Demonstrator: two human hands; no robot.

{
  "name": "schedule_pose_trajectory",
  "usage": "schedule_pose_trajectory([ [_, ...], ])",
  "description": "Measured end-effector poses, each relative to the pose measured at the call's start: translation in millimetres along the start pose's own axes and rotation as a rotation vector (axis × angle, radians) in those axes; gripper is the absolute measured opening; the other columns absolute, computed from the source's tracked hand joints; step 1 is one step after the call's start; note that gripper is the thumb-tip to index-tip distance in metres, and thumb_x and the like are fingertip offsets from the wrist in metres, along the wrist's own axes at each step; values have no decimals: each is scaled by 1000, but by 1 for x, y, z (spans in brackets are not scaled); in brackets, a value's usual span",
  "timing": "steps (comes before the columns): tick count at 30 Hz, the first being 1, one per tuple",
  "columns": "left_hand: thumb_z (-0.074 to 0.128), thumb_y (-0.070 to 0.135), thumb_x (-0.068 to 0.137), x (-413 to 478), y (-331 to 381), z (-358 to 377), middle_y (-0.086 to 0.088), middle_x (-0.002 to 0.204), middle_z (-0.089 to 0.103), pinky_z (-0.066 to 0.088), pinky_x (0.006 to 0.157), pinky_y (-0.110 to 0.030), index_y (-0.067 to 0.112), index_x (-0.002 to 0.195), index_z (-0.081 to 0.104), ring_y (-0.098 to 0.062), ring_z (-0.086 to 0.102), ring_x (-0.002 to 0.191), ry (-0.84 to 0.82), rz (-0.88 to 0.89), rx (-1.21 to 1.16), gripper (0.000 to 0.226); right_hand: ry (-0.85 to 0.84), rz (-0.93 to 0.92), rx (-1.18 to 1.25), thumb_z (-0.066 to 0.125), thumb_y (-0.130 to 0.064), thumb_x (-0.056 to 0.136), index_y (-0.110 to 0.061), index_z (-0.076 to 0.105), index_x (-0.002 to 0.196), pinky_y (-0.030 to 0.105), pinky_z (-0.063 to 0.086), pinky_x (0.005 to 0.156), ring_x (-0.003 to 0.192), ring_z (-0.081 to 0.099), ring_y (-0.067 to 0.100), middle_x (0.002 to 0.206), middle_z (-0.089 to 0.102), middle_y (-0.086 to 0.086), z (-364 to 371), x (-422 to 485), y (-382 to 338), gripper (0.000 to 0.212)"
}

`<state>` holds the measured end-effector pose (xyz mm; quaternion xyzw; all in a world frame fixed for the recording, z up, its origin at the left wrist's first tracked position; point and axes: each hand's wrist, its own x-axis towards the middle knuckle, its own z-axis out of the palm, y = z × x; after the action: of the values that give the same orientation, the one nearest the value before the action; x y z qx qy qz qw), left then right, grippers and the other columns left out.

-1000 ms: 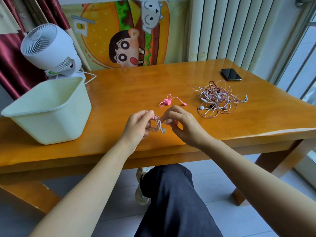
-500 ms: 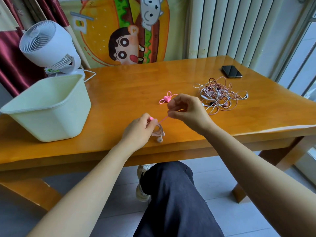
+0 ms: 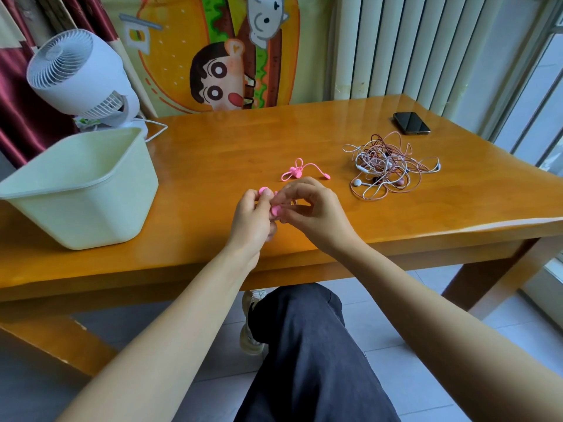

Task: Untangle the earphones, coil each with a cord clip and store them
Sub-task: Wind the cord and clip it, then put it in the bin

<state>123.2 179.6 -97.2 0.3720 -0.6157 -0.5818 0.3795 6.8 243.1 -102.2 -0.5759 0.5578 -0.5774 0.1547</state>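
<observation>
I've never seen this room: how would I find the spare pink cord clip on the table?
Start at the wooden table. Between the pale bin and the earphone tangle, just beyond the right hand, lies the spare clip. Unlike the held clip, it lies free: pink, looped, with a thin tail.

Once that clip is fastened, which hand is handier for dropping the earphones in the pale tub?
Probably the left hand: the tub sits to its left, and it pinches the cord clip. The right hand would have to cross over.

On the table (image 3: 213,147), bin (image 3: 76,190) left, earphone tangle (image 3: 390,166) right, phone (image 3: 411,123) behind it.
</observation>
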Motion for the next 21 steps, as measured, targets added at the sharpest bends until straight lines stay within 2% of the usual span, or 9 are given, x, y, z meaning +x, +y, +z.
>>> schedule_pose_trajectory([
  [2,36,31,106,-1,-2,1,3,62,54,25,41,-21,17,89,47,-6,31,40,-6,7,-18,25,23,16,-25,80,-8,78,-16,73,86,36,59,74,90,64,16,95,62,2,-1,2,1,13],
  [4,37,31,106,-1,-3,1,-2,70,51,25,41,-21,17,89,47,-7,31,42,8,29,-27,24,27,-9,-66,81,-11,78,-13,73,87,24,54,72,85,60,14,93,60,4,0,3,1,13],
  [6,38,31,105,-1,-4,2,-6,75,50,27,40,-19,15,91,48,-8,33,45,35,65,-13,23,37,-36,-143,82,-18,78,-13,73,87,13,41,67,80,53,6,90,57,2,0,2,-1,14],
  [11,39,32,104,1,-8,0,-23,101,61,34,42,-14,14,100,46,-11,43,58,62,174,71,20,20,84,-224,81,-31,78,-19,74,90,7,35,65,83,47,4,96,56,-1,-3,5,-1,18],
  [15,39,32,104,0,-11,0,-23,103,63,38,47,-16,23,95,46,-14,51,71,36,238,115,15,-47,173,-108,80,-33,78,-25,72,82,12,34,72,100,51,10,106,56,4,-4,6,2,12],
  [18,41,31,104,-1,-9,-2,-19,98,66,34,45,-14,25,89,46,-11,51,64,-22,262,121,17,-53,223,2,82,-30,76,-21,71,76,21,37,79,111,52,8,116,56,2,-8,8,6,14],
  [19,43,28,103,-2,-8,-3,-15,94,67,33,43,-14,22,88,47,-13,54,62,-45,265,108,17,-52,205,0,82,-28,76,-18,71,75,23,40,83,116,51,7,121,56,0,-10,9,8,15],
  [21,46,24,103,-3,-7,-5,-8,86,67,31,41,-14,17,88,51,-27,63,66,-82,281,80,17,-84,152,-5,82,-22,77,-10,72,75,30,46,95,125,51,8,131,57,0,-15,12,11,16],
])
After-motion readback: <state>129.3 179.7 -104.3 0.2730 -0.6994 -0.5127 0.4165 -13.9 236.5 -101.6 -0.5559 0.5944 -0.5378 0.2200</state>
